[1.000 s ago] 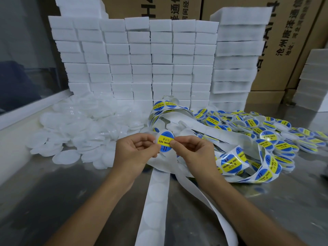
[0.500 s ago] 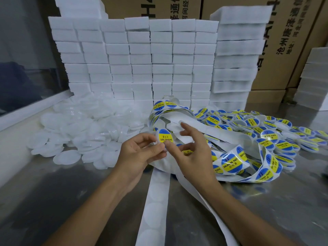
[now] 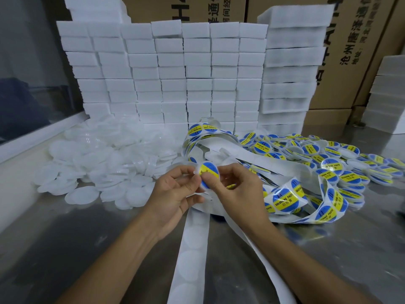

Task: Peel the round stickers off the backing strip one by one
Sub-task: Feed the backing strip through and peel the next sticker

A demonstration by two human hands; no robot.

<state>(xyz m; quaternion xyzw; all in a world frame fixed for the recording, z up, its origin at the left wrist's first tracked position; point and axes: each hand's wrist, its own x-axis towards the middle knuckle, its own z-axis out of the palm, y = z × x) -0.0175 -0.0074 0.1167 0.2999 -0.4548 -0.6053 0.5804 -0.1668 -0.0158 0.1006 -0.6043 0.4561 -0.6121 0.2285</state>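
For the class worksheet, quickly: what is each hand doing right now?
Left hand: pinching a clear round lid.
Right hand: pinching the blue and yellow sticker.

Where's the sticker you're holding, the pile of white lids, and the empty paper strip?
sticker [image 3: 210, 172], head view, on its blue and yellow face between the fingers.
pile of white lids [image 3: 109, 159], head view, middle of the heap.
empty paper strip [image 3: 192, 249], head view, on a bare peeled stretch.
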